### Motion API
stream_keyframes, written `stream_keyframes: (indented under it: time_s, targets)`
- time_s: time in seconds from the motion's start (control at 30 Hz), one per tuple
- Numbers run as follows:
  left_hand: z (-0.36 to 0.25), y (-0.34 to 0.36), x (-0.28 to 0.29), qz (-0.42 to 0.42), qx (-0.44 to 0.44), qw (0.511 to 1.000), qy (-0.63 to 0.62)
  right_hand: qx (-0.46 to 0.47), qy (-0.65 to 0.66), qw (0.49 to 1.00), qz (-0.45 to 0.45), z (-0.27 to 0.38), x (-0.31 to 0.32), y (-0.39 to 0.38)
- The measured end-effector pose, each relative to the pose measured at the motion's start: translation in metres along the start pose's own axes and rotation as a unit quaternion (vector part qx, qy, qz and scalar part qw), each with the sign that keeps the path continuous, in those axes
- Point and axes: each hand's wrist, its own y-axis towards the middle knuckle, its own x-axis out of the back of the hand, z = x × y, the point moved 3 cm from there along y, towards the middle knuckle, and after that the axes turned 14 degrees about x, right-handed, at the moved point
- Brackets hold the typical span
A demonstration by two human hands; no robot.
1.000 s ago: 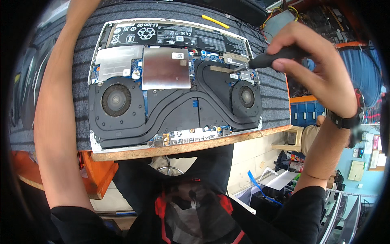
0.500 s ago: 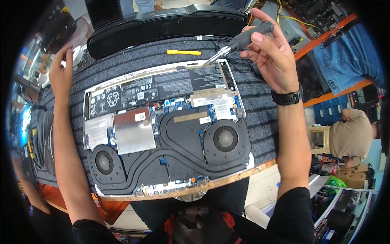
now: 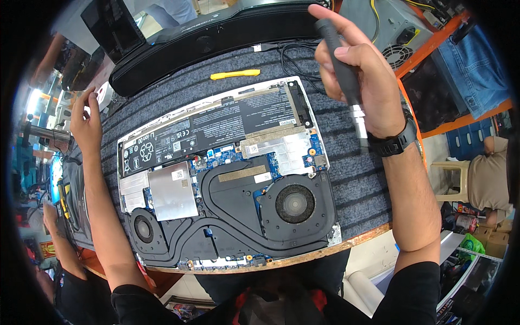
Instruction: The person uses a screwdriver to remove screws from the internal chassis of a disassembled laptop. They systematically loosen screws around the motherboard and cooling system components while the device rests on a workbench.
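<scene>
My right hand (image 3: 365, 76) grips a screwdriver (image 3: 342, 62) with a dark handle, raised beyond the right far corner of an opened laptop. Its metal shaft hangs down past my palm, apart from the laptop, and its tip is blurred. The laptop base (image 3: 238, 189) lies on the mat with its insides bare: a long black battery (image 3: 211, 122) on the far side, a left fan (image 3: 144, 228), a right fan (image 3: 295, 203) and black heat pipes between. My left hand (image 3: 86, 122) is held off the laptop's far left corner, fingers curled to a pinch; anything in them is too small to name.
A yellow pry tool (image 3: 235, 74) lies on the grey striped mat (image 3: 357, 187) beyond the laptop. A long black speaker bar (image 3: 200, 51) stands behind it, with black cables (image 3: 295, 62) near its right end. At the right are a plastic stool (image 3: 449, 179) and a seated person.
The screwdriver has left the battery's far edge and swung in my right hand, its shaft now pointing down toward my wrist. My view has shifted slightly; the laptop stays on the mat.
</scene>
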Motion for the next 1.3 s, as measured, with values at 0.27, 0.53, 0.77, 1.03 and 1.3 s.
stream_keyframes:
  time_s: [0.27, 0.53, 0.77, 1.03, 1.3]
  targets:
    - [-0.004, -0.001, 0.0, 0.003, -0.016, 1.0, -0.001, 0.06, -0.219, 0.971, 0.072, 0.001, -0.021, -0.007]
    - [-0.007, -0.001, 0.002, -0.014, -0.034, 0.999, -0.01, 0.003, -0.066, 0.996, 0.053, -0.002, -0.003, -0.001]
    - [-0.015, -0.001, 0.004, -0.027, -0.047, 0.998, -0.017, -0.001, -0.037, 0.999, 0.038, 0.006, -0.014, -0.004]
    - [-0.01, -0.001, 0.004, -0.023, -0.047, 0.999, -0.015, 0.008, -0.08, 0.996, 0.043, -0.004, -0.004, -0.001]
    - [0.017, 0.009, 0.009, 0.018, -0.011, 1.0, 0.021, 0.039, -0.06, 0.995, 0.062, 0.005, -0.012, -0.006]
